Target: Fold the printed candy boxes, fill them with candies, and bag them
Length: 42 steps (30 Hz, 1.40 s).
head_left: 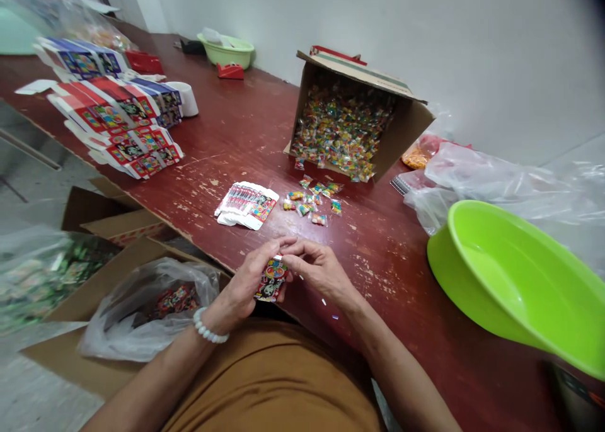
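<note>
At the table's near edge, my left hand (pixel 246 281) is closed round a small printed candy box (pixel 273 279), red with colourful figures. The fingers of my right hand (pixel 321 268) are bent and closed on the top end of the same box, by its white flap. What lies inside the box cannot be seen. Just beyond my hands, a fanned stack of flat box blanks (pixel 248 204) rests on the table. Several wrapped candies (pixel 312 199) are scattered to its right, in front of a tipped carton (pixel 406 130) filled with more candies (pixel 340 130).
Bundled boxes (pixel 118 111) are stacked at the left edge. A green basin (pixel 472 281) and plastic bags (pixel 496 174) occupy the right. Below the edge, an open carton holds a bag (pixel 142 318) of small packets. A pale basin (pixel 231 54) and a red tape dispenser (pixel 230 72) sit behind.
</note>
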Tool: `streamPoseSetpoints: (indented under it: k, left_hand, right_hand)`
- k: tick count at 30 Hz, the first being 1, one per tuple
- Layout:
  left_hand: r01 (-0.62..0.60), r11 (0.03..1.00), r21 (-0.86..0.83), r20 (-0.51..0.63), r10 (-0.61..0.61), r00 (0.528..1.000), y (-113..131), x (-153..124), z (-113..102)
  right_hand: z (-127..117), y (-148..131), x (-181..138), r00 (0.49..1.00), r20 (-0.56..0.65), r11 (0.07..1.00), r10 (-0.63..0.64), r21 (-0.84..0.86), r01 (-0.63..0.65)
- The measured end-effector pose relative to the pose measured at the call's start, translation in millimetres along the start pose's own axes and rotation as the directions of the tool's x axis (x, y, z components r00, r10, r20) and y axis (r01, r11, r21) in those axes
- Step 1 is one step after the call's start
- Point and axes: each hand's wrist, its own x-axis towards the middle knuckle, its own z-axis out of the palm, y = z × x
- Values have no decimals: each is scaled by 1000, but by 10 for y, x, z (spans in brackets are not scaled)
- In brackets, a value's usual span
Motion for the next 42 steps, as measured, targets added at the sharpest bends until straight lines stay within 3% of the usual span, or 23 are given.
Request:
streamPoseSetpoints:
  k: [2,4,7,10,16,20,23,25,27,32,37,42]
  left_hand:
    - [-21,999,33,5,21,1000,-15,-5,-3]
    - [31,1000,2,53,-31,998,-24,-10,-8]
    - [85,995,-48,122,-79,989,-26,-11,-16]
    - [75,997,-26,108,-72,992,-29,2,-38]
    - [69,996,51,85,-73,994,-85,42,-136]
    - [51,996,68,68,-55,996,-64,20,-151]
    - [72,997,-13,42,-72,997,-10,17,-133]
    - [114,987,-110,24,-112,993,2,38,-122]
    - [118,976,-183,6,-119,993,-23,71,-118]
    - [-56,983,-176,-88,41,995,-128,115,-190]
    - [-176,962,-208,-195,135,972,-152,63,-316]
    - [-313,946,-86,-360,264,895,-272,-37,-449]
  right_hand:
    - [10,-6,26,1000,-20,1000,14,-7,-14]
    - [15,-18,47,999,-37,999,32,-6,-33]
    - [20,-36,68,998,2,989,63,132,-62]
    - [28,-33,78,997,28,973,68,221,-73]
    - [47,14,102,998,14,985,63,162,-65]
    - [47,-15,84,996,69,988,48,140,-57]
    - [64,-36,28,994,75,992,-83,-85,90]
    - [88,-9,-13,970,49,926,-240,-288,244]
    - [112,56,-44,941,27,858,-336,-404,318]
    - [174,247,-23,970,117,813,-212,-530,242]
    - [331,358,124,896,245,595,-370,-678,432]
    - [518,383,258,875,352,470,-331,-743,477]
